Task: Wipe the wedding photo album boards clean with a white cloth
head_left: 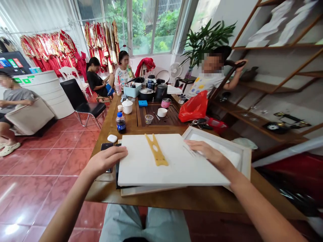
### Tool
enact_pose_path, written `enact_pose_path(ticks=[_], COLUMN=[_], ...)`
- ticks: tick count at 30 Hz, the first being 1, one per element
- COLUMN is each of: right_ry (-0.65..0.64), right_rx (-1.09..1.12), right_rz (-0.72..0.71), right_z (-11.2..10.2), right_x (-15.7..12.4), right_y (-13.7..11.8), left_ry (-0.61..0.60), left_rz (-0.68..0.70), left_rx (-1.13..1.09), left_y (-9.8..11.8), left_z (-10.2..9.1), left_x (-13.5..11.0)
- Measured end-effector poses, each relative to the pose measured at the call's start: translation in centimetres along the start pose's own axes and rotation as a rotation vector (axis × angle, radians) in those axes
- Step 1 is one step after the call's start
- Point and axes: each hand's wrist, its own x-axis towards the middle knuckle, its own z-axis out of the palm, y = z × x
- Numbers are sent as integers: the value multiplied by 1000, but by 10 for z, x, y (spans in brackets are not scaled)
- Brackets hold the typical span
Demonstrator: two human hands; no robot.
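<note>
A white rectangular board (136, 168) lies over a stack of frames at the table's near edge. On its middle rests a flat yellow piece (158, 155), forked at the far end, with an oval hole. My left hand (109, 158) lies at the board's left edge, fingers stretched onto the corner and thumb hidden. At the right edge, my right hand (208, 151) has its fingers extended over the board. Thin silvery lines, perhaps needles (189, 149), show by its fingertips; I cannot tell whether it touches them.
A pale wooden frame (244, 154) sticks out at right. A dark phone (107, 146), white case (112, 138) and blue-capped bottle (121, 123) are left. Beyond are a red bag (194, 107), cups and pots on the wooden table (106, 122). Several people sit around.
</note>
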Motion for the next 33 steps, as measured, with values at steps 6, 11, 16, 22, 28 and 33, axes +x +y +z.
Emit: enact_pose_path(ticks=[6, 11, 16, 22, 28, 33], right_ry=[-209, -262, -325, -396, -434, -436], right_rx=[-207, -290, -404, -538, -633, -672], right_rz=[-282, -420, -540, -649, -716, -727], right_z=[34, 51, 50, 49, 59, 67], right_x=[-4, 7, 20, 40, 54, 55], right_y=[25, 41, 38, 19, 11, 10], left_ry=[-161, -212, -306, -402, -374, -306], left_rz=[150, 255, 245, 204, 219, 110], left_rx=[144, 249, 280, 365, 484, 448], left_y=[-16, -20, -17, -11, -12, -19], left_z=[25, 41, 44, 45, 57, 72], left_x=[-20, -20, -12, 10, 22, 20])
